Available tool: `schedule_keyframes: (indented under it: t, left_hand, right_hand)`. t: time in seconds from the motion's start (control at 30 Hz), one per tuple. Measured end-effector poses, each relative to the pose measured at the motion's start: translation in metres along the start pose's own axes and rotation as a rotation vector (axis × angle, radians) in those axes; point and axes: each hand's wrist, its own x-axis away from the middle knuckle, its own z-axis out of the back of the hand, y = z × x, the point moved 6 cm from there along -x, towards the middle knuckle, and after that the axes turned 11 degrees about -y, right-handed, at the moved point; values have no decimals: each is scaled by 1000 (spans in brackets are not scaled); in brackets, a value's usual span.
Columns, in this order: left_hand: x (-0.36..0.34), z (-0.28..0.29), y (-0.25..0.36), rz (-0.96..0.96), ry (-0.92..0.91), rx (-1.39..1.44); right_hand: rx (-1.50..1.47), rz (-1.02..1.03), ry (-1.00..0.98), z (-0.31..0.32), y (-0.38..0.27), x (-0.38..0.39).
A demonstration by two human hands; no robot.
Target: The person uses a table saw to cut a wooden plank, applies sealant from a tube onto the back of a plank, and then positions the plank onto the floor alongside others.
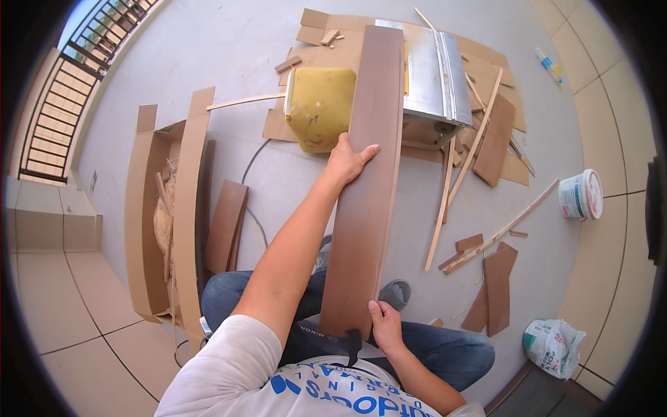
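Observation:
A long brown board [361, 236] runs from my lap toward a metal machine [431, 69], with its far end beside a scuffed yellow piece [316, 104]. My left hand [351, 158] grips the board's middle, fingers over its left edge and thumb on top. Near the board's close end, my right hand [385, 323] holds the right edge with its thumb on the face. The fingers beneath are mostly hidden.
A long cardboard box [187, 208] with scraps lies left, beside short boards [226, 222]. Cardboard [507, 111], wood strips [462, 177] and offcuts [500, 285] lie right. A bucket [577, 194], crumpled bag [552, 347] and cable [257, 226] are also around. A railing [55, 111] stands back left.

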Motion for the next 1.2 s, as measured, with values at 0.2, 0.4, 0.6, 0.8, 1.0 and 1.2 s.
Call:
schedule_keyframes:
  t: [0.2,0.4,0.6,0.8,1.0,1.2]
  left_hand:
    - [3,0,7,32,-92,63]
    - [6,0,4,44,-59,29]
    - [14,-2,-3,4,-71,63]
    - [25,-6,-9,23,-84,55]
    - [34,-7,-11,30,-84,39]
    - [43,-7,-15,1,-55,15]
  right_hand:
    - [-60,41,50,-2,-5,0]
    - [-78,68,63,-3,-2,4]
    - [-49,42,62,-8,-4,15]
    - [-78,95,80,-12,21,19]
    - [-101,65,45,-16,24,28]
    - [4,87,93,-15,14,39]
